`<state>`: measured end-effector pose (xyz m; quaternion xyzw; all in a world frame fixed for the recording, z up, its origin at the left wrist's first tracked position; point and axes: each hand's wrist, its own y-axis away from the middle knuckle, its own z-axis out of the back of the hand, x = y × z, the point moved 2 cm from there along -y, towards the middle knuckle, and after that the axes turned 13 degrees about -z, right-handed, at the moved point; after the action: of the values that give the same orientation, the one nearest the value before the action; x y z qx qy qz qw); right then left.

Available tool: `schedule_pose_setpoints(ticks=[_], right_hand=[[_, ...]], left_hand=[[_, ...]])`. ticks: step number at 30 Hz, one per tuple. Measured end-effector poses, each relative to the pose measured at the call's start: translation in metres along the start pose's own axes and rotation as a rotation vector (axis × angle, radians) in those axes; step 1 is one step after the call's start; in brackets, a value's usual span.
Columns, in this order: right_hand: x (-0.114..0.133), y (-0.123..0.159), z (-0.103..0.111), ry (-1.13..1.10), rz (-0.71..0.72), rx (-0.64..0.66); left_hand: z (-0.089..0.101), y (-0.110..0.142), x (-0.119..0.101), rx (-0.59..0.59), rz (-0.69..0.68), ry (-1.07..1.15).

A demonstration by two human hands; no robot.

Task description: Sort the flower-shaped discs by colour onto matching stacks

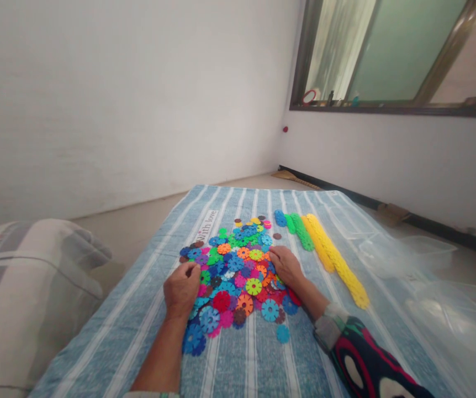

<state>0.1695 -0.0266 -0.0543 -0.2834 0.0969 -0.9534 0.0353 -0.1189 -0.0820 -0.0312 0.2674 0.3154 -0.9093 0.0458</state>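
A loose heap of plastic snowflake discs (234, 264) in many colours lies on the striped cloth, between my two hands. My left hand (181, 288) rests at the heap's left edge with its fingers curled in. Whatever it may hold is hidden. At the right edge, my right hand (286, 266) has its fingers bent down onto the discs, drawn together; I cannot make out what is in them. Right of the heap, discs are laid in overlapping rows by colour: a short blue row (280, 218), green rows (303, 234) and longer yellow rows (339, 263).
The blue-and-white striped cloth (138, 337) covers the table. Clear plastic containers (412, 254) stand along its right side. A cloth-covered piece of furniture (35, 298) is at the left. White walls and a window (403, 52) lie beyond.
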Motion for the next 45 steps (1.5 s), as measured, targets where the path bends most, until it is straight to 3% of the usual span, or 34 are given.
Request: schedule_pose_setpoints(ticks=[16, 28, 45], right_hand=[[0.008, 0.007, -0.008, -0.188, -0.046, -0.069], [0.021, 0.017, -0.007, -0.229, -0.064, -0.078], [0.020, 0.023, -0.010, -0.236, -0.044, -0.088]], left_hand=[[-0.002, -0.004, -0.009, 0.018, -0.001, 0.026], [-0.003, -0.003, -0.012, 0.027, 0.004, 0.072], [-0.007, -0.003, -0.011, 0.053, 0.014, 0.107]])
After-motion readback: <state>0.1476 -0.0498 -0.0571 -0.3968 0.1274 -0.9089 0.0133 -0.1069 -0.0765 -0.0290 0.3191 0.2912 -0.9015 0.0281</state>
